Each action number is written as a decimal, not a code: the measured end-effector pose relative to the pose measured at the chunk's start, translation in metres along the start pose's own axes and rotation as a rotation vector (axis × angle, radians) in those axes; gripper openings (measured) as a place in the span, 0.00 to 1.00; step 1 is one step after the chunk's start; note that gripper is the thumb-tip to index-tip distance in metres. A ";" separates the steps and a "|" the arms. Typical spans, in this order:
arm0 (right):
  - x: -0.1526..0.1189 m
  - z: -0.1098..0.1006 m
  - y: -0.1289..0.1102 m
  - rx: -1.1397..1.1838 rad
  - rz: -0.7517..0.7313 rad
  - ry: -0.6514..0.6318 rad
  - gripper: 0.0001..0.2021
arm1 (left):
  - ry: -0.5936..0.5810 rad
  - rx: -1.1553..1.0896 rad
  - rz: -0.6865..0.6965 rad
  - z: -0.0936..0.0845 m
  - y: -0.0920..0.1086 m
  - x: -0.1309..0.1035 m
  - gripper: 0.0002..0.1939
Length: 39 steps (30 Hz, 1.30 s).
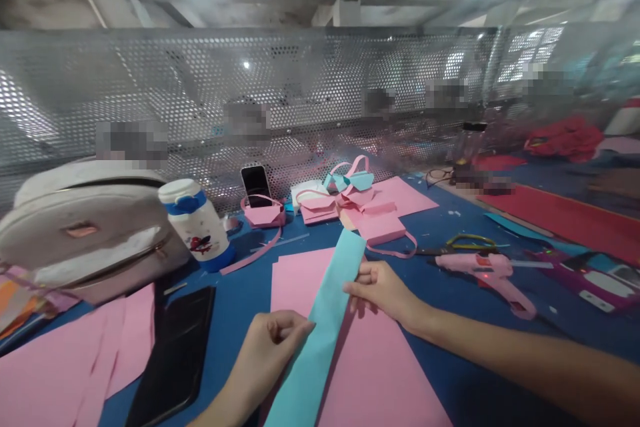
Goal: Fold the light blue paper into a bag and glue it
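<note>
A long strip of light blue paper (320,333) slants up and away from me over pink sheets (385,373) on the blue table. My left hand (273,347) pinches the strip's left edge between thumb and fingers. Farther up, my right hand (375,290) grips the right edge, thumb on top and fingers beneath. The strip's near end runs out of the bottom of the view. Just beyond its far end lie small folded pink paper bags (385,227) with thin handles, and a light blue one (350,180) among them.
To the left are a pale backpack (100,233), a white and blue bottle (197,223), a black phone-like case (175,353) and more pink paper (65,360). At right lie a pink glue gun (493,273), scissors (465,243) and red sheets (565,220). A perforated metal screen (300,80) stands behind.
</note>
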State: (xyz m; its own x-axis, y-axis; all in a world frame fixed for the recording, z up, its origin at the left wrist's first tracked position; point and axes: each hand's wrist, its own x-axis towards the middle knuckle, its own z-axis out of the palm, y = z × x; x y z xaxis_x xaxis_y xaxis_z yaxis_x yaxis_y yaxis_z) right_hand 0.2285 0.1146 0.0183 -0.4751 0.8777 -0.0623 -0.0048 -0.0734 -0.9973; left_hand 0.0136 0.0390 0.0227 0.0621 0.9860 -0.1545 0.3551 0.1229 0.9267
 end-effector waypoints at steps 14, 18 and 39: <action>0.010 -0.018 0.004 0.048 -0.073 0.171 0.20 | -0.070 -0.078 -0.079 -0.002 -0.011 0.000 0.26; 0.008 -0.012 0.005 0.046 -0.011 0.134 0.22 | -0.087 -0.066 -0.066 -0.002 -0.009 0.000 0.27; 0.013 -0.029 -0.007 0.123 -0.165 0.307 0.19 | -0.085 -0.058 -0.092 -0.002 -0.003 0.001 0.30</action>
State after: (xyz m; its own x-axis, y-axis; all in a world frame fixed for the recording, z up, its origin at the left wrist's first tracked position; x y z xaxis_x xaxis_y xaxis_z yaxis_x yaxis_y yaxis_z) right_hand 0.2477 0.1402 0.0237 -0.1731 0.9823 0.0716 -0.1739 0.0411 -0.9839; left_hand 0.0108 0.0401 0.0202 0.1116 0.9575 -0.2661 0.3082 0.2213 0.9252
